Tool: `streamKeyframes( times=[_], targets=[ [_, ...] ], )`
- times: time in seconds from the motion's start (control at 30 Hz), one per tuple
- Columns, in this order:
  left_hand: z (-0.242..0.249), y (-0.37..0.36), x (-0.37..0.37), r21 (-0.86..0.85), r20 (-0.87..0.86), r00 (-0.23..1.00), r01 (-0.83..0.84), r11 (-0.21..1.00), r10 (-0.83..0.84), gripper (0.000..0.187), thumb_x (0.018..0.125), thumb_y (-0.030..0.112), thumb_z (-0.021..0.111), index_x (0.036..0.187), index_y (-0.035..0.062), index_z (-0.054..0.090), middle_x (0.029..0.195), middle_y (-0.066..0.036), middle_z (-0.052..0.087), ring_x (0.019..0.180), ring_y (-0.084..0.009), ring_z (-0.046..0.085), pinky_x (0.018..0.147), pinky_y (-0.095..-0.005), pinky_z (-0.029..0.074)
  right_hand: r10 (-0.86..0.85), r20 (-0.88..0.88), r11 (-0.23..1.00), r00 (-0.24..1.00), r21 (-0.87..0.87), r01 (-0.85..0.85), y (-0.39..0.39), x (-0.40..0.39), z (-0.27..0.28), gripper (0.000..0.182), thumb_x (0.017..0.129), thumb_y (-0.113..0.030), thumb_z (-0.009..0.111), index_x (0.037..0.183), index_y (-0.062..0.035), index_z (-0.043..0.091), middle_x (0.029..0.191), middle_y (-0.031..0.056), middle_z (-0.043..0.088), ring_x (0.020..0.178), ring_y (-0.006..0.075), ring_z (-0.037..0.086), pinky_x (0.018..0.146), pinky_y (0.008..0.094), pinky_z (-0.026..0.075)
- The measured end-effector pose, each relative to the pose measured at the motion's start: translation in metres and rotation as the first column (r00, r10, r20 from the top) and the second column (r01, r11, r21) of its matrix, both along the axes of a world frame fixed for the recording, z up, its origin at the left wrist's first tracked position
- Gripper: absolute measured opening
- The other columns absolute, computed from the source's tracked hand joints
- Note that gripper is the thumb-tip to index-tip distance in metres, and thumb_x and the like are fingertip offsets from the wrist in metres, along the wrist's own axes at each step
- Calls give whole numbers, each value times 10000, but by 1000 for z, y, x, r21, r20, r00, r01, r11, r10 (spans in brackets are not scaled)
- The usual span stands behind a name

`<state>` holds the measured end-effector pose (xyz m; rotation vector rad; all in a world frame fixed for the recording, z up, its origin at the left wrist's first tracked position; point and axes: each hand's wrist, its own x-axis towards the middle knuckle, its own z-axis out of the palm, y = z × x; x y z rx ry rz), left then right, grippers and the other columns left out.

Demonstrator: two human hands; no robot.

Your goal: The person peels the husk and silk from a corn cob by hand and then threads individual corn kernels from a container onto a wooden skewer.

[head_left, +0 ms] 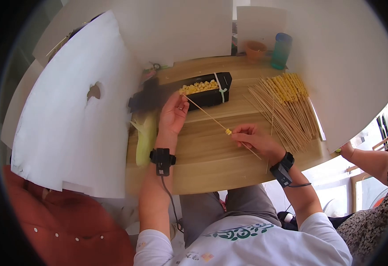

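Note:
A thin wooden skewer (207, 114) slants across the middle of the table with a few yellow corn kernels (228, 131) threaded on it. My right hand (260, 141) grips it just below those kernels, and its lower end sticks out past the fingers. At the skewer's upper tip, my left hand (173, 116) is closed in a pinch, with a yellow bit like a corn kernel at the fingertips. Directly beyond these fingertips is a black tray (209, 99) holding loose corn kernels (201, 86), with a pale band around its right end.
Bare skewers (282, 119) and corn-threaded skewers (287, 88) lie piled at right. A corn cob in husk (146, 139) lies left, beside a blurred dark object (147, 97). A clay pot (255, 50) and teal cup (281, 51) stand behind. White panels surround the table; another person's arm (366, 162) shows right.

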<state>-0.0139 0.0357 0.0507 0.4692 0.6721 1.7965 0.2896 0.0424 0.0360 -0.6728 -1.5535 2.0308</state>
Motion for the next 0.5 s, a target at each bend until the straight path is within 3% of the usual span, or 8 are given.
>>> streamKeyframes(
  times=[0.5],
  targets=[
    [-4, 2, -4, 34, 7, 998, 69, 997, -69, 142, 911, 90, 637, 1018, 0, 613, 935, -90, 663, 797, -145, 633, 688, -260, 557, 1, -15, 1000, 1000, -1, -2, 3, -1, -4, 146, 880, -186, 694, 933, -51, 676, 667, -12, 615, 503, 1, 449, 441, 152, 307]
  ],
)
